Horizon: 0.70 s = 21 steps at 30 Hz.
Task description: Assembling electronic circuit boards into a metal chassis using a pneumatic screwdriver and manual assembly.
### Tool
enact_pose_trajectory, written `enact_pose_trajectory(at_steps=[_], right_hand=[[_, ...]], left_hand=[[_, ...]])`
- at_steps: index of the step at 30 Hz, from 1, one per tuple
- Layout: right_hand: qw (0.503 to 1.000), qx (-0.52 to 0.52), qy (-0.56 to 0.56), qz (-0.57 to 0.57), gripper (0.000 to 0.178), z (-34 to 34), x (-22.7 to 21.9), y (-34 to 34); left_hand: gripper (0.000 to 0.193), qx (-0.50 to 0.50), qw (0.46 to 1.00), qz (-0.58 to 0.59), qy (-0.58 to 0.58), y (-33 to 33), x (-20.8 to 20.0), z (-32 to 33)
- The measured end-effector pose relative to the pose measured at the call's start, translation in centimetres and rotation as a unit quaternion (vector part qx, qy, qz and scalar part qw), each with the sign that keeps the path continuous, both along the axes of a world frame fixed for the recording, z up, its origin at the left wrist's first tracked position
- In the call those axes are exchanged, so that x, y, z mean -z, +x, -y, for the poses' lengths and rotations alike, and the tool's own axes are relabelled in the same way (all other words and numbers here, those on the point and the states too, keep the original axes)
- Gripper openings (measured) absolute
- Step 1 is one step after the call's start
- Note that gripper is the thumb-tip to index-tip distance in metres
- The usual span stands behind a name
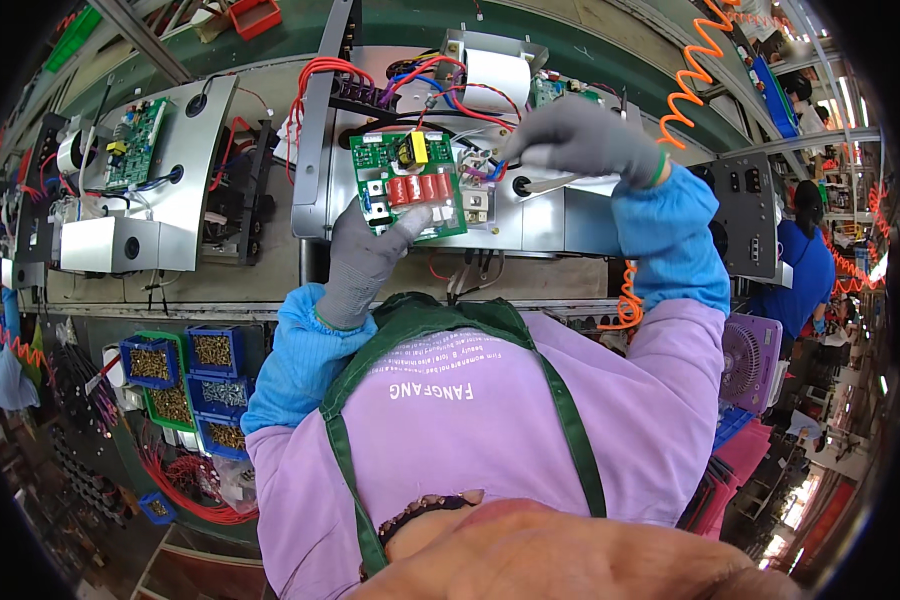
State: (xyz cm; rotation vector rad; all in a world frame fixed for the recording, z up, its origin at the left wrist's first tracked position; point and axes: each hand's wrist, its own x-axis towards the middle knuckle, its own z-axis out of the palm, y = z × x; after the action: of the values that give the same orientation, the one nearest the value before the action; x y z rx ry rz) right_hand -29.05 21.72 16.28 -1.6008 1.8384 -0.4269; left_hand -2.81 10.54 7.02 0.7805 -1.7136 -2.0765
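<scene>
My left hand (pixel 362 255), in a grey glove, grips a green circuit board (pixel 375 155) by its near left edge. The board is tilted over the open metal chassis (pixel 540 225) and carries red block components (pixel 417 189) and a yellow-wrapped transformer (pixel 420 147). My right hand (pixel 590 140), also gloved, hovers over the chassis right of the board. Its fingers are bent and smeared by motion, close to red and blue wires (pixel 495 170); whether they pinch one is unclear. Behind the board sits a white cylinder (pixel 498 80) in a metal bracket.
Another chassis (pixel 190 175) with its own green board (pixel 138 145) stands at the left. Blue bins (pixel 217 350) of small metal fasteners are at the lower left. An orange coiled hose (pixel 678 100) hangs at the right, near a dark panel (pixel 745 215) and a purple fan (pixel 748 362).
</scene>
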Motion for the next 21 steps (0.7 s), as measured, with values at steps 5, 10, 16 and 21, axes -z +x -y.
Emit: enact_pose_trajectory(at_steps=[5, 10, 16, 21], right_hand=[[0.924, -0.081, 0.025, -0.372, 0.035, 0.6, 3.3, 2.8], [0.874, -0.111, 0.203, -0.428, 0.031, 2.3, 3.2, 3.5], [0.890, -0.129, 0.197, -0.390, 0.025, 2.8, 2.1, 3.2], [0.988, -0.076, -0.047, -0.126, 0.020, 0.8, 3.4, 1.3]], left_hand=[[0.040, -0.008, 1.000, -0.011, -0.005, -0.3, -0.2, -0.1], [0.040, 0.017, 0.999, -0.003, -0.028, -0.5, -0.4, 0.2], [0.042, 0.007, 0.999, -0.031, -0.009, 0.0, 0.2, 0.1], [0.042, -0.014, 0.999, -0.033, 0.020, 0.4, 0.2, -0.6]])
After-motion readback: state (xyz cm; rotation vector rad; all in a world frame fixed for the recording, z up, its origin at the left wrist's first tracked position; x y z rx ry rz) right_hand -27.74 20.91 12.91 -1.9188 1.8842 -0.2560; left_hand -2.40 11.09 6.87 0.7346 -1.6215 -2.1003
